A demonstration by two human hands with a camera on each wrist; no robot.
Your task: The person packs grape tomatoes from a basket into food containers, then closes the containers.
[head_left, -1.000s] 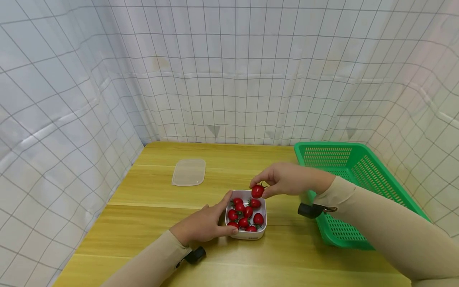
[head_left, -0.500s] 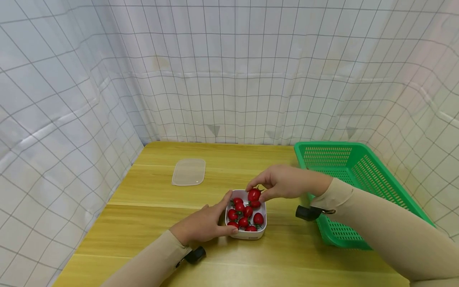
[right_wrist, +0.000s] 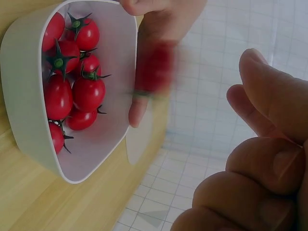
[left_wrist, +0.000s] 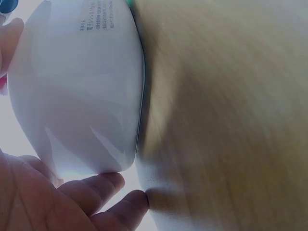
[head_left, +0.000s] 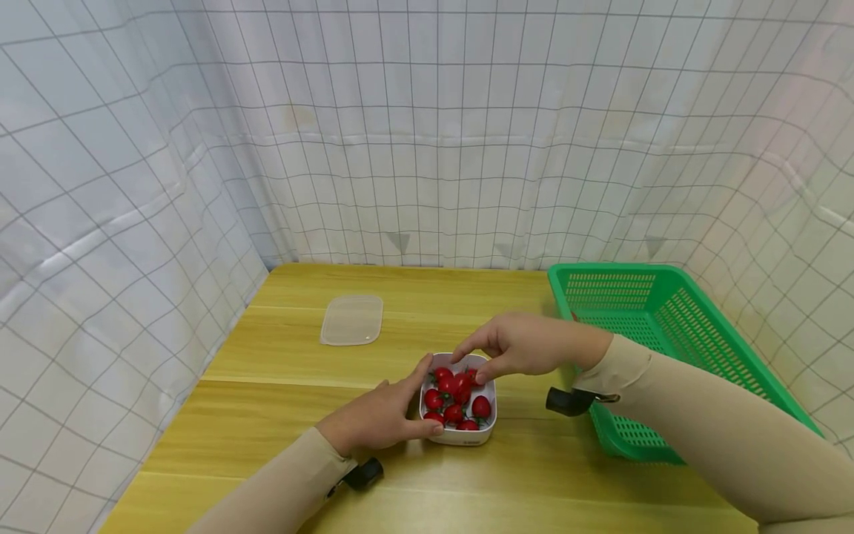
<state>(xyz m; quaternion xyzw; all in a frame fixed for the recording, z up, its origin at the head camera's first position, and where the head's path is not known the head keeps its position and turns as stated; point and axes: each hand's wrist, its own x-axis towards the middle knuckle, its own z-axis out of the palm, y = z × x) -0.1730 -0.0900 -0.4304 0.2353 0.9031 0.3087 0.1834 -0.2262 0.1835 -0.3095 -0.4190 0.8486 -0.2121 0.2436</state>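
My left hand (head_left: 380,420) holds a small white square container (head_left: 462,438), thumb at its near corner and fingers along its left side. In the left wrist view, fingertips touch the container's wall (left_wrist: 77,86). Inside lie several red cherry tomatoes (right_wrist: 89,94) with green stems. Above the container's right back corner is my right hand (head_left: 534,343), its thumb and index finger apart with nothing between them. A blurred cherry tomato (right_wrist: 156,67) is in mid-air below those fingers, clear of the hand. The other right fingers (right_wrist: 231,192) are curled in.
A green perforated basket (head_left: 717,326) stands at the right, partly hidden by my right arm; a bit of red shows by its left rim. The clear flat lid (head_left: 352,320) lies on the wooden table (head_left: 280,356) at the back left. White gridded curtains surround the table.
My right hand has come slightly down and left over the container. Its fingers have let go of the cherry tomato, which is dropping. The left hand has stayed on the container.
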